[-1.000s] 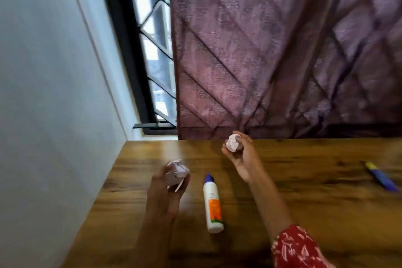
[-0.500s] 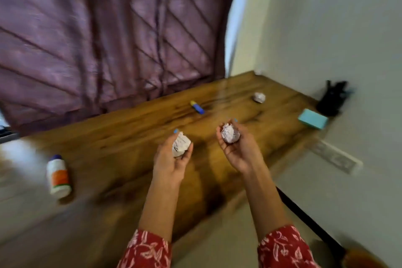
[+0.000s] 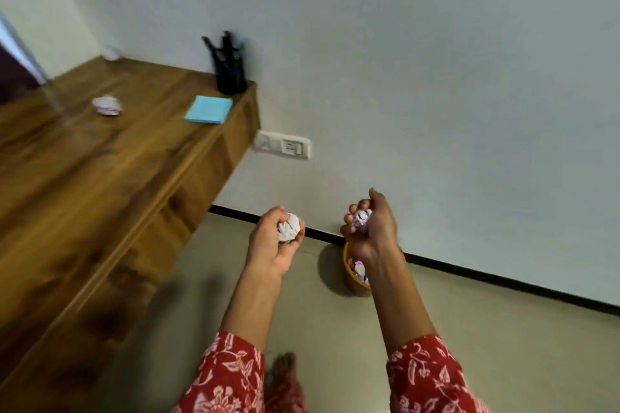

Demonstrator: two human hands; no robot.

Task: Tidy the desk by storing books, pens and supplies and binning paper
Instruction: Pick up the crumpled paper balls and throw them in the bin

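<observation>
Above floor, both hands' grips enclose paper balls (image 3: 288,228).

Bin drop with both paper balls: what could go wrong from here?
1. The bin is small, already holds paper, and is partly hidden by the right hand; its paper ball may bounce out.
2. The left hand holds its ball left of the bin; released there, it would likely hit the floor.

Both hands, the left hand (image 3: 273,241) and right hand (image 3: 369,231), are now off the wooden desk (image 3: 100,178), above the floor near a yellow round bin (image 3: 352,282).
</observation>
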